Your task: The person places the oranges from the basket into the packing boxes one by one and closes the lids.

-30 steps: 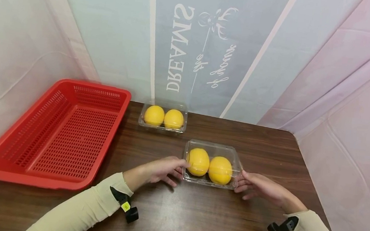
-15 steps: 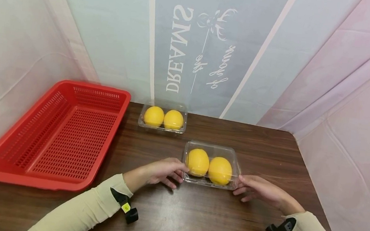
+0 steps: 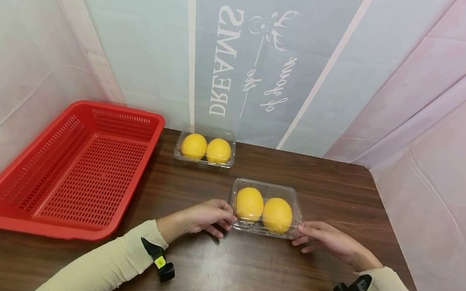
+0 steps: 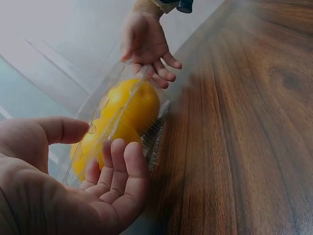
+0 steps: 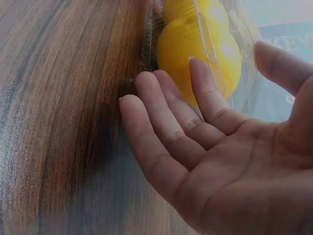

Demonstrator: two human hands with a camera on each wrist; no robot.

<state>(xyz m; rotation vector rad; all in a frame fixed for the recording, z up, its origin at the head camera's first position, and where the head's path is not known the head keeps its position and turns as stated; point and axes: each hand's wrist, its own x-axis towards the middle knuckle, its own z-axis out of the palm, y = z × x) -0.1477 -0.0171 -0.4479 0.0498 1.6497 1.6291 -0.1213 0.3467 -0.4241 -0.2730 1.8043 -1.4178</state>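
Note:
A clear plastic clamshell box (image 3: 269,187) with two yellow round fruits (image 3: 278,215) inside sits on the table in the head view. Its lid lies over the fruits. My left hand (image 3: 208,216) pinches the box's left front corner, thumb on the lid's edge and fingers lower down. At the opposite end, my right hand (image 3: 329,241) pinches the right front corner in the same manner. In the right wrist view the right fingers (image 5: 166,132) are spread and gently bent, with the index fingertip and thumb against the plastic.
Further back, against the curtain, stands a second clear box (image 3: 231,159) with two yellow fruits. A red perforated basket (image 3: 154,142) sits on the left with nothing in it. Pale curtains (image 3: 446,187) close off the back and sides of the wooden table (image 3: 244,279).
Both thumbs have shifted slightly downward at the box's front corners, and the lid's front edge sits a little lower. The fruits and the second box have stayed in place.

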